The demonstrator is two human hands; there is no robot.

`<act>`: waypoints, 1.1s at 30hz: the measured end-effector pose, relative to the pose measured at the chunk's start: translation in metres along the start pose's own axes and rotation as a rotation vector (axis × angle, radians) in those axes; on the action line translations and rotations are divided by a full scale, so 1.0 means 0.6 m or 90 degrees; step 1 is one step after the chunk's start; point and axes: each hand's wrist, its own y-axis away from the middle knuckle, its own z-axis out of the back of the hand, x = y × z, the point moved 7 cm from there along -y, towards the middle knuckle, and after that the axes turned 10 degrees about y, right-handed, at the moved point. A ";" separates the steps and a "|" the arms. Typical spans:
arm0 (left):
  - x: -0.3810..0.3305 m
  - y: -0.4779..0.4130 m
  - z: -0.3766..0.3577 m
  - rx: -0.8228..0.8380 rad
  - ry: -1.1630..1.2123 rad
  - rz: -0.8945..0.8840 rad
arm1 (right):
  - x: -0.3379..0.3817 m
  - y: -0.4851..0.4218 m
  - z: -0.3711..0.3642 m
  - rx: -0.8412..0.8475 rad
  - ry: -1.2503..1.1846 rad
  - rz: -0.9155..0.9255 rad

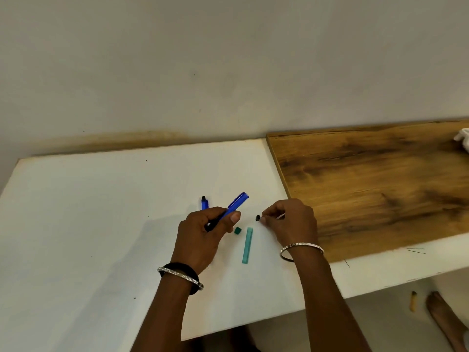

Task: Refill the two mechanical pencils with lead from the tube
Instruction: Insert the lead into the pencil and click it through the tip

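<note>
The teal lead tube (247, 245) lies open on the white table (101, 224), its contents too faint to see; its green cap (237, 230) sits just beside it. The left hand (203, 235) grips 1 blue pencil (232, 208), tilted up. A 2nd pencil (204, 202) lies behind, mostly hidden. The right hand (289, 222) pinches a small black cap (258, 218) near the tube.

Setting: a plain indoor room, likely domestic. Indicators: a white table (101, 224) against a bare, stained painted wall (228, 59), an adjoining wood-grain panel (368, 186), and a bare foot (444, 316) on the floor.
</note>
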 end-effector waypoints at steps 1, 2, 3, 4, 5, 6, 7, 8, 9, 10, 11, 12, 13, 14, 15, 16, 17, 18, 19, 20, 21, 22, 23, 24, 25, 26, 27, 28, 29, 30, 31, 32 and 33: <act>0.001 0.001 -0.001 0.002 -0.005 -0.001 | 0.001 0.000 0.011 -0.037 -0.037 -0.001; 0.002 0.001 -0.002 0.002 -0.009 -0.001 | 0.001 0.000 0.023 -0.070 -0.107 -0.005; 0.002 0.001 -0.002 0.002 -0.013 0.000 | 0.002 0.001 0.033 -0.085 -0.208 -0.008; 0.003 0.000 -0.002 0.000 -0.017 0.001 | 0.006 0.002 0.037 -0.074 -0.326 -0.010; 0.003 0.000 -0.001 -0.002 -0.023 0.002 | 0.013 0.004 0.037 -0.039 -0.439 -0.008; 0.003 -0.001 -0.001 -0.003 -0.031 0.003 | 0.024 0.006 0.035 0.003 -0.529 0.000; 0.003 -0.001 -0.001 -0.003 -0.039 0.004 | 0.033 0.008 0.033 0.037 -0.585 0.014; 0.003 -0.002 0.000 -0.002 -0.048 0.005 | 0.042 0.009 0.032 0.061 -0.610 0.032; 0.003 -0.002 0.000 -0.002 -0.056 0.005 | 0.051 0.011 0.032 0.078 -0.616 0.053; 0.003 -0.002 0.001 -0.001 -0.062 0.003 | 0.057 0.012 0.031 0.088 -0.613 0.072; 0.002 -0.002 0.001 0.000 -0.067 0.001 | 0.062 0.012 0.030 0.093 -0.608 0.088; 0.001 -0.003 0.002 -0.001 -0.071 -0.001 | 0.065 0.013 0.029 0.095 -0.604 0.099; 0.001 -0.003 0.004 -0.002 -0.074 -0.003 | 0.067 0.013 0.028 0.093 -0.601 0.108; 0.000 -0.003 0.004 -0.002 -0.075 -0.005 | 0.068 0.014 0.029 0.088 -0.598 0.115; 0.000 -0.003 0.006 -0.003 -0.075 -0.005 | 0.068 0.014 0.030 0.084 -0.594 0.123; 0.000 -0.002 0.007 -0.004 -0.075 -0.006 | 0.069 0.014 0.030 0.081 -0.589 0.130; 0.000 -0.002 0.007 -0.005 -0.075 -0.007 | 0.070 0.014 0.030 0.080 -0.584 0.136; 0.001 -0.002 0.007 -0.007 -0.076 -0.009 | 0.070 0.014 0.030 0.080 -0.579 0.142; 0.001 -0.002 0.007 -0.010 -0.079 -0.009 | 0.071 0.014 0.029 0.080 -0.573 0.147; 0.002 -0.002 0.007 -0.014 -0.081 -0.007 | 0.072 0.014 0.028 0.082 -0.567 0.153; 0.003 -0.003 0.008 -0.018 -0.084 -0.004 | 0.074 0.014 0.027 0.084 -0.563 0.157; 0.004 -0.003 0.009 -0.022 -0.085 -0.003 | 0.074 0.014 0.026 0.087 -0.561 0.161; 0.005 -0.003 0.010 -0.024 -0.088 -0.002 | 0.074 0.014 0.025 0.089 -0.559 0.162; 0.006 -0.003 0.011 -0.025 -0.092 -0.002 | 0.074 0.014 0.024 0.090 -0.556 0.164; 0.007 -0.003 0.012 -0.026 -0.096 -0.003 | 0.073 0.014 0.023 0.091 -0.553 0.164; 0.008 -0.003 0.013 -0.027 -0.097 -0.002 | 0.073 0.013 0.022 0.093 -0.547 0.165; 0.009 -0.003 0.013 -0.029 -0.096 -0.002 | 0.072 0.013 0.021 0.095 -0.540 0.167; 0.010 -0.003 0.014 -0.030 -0.097 -0.002 | 0.072 0.013 0.019 0.098 -0.532 0.168; 0.010 -0.004 0.013 -0.029 -0.100 -0.004 | 0.071 0.013 0.018 0.102 -0.523 0.168; 0.010 -0.004 0.013 -0.028 -0.105 -0.006 | 0.070 0.013 0.016 0.106 -0.513 0.167; 0.011 -0.004 0.012 -0.027 -0.110 -0.006 | 0.070 0.014 0.014 0.112 -0.501 0.167; 0.012 -0.005 0.012 -0.027 -0.116 -0.006 | 0.071 0.014 0.012 0.117 -0.488 0.168; 0.013 -0.005 0.012 -0.027 -0.125 -0.006 | 0.072 0.014 0.010 0.124 -0.473 0.172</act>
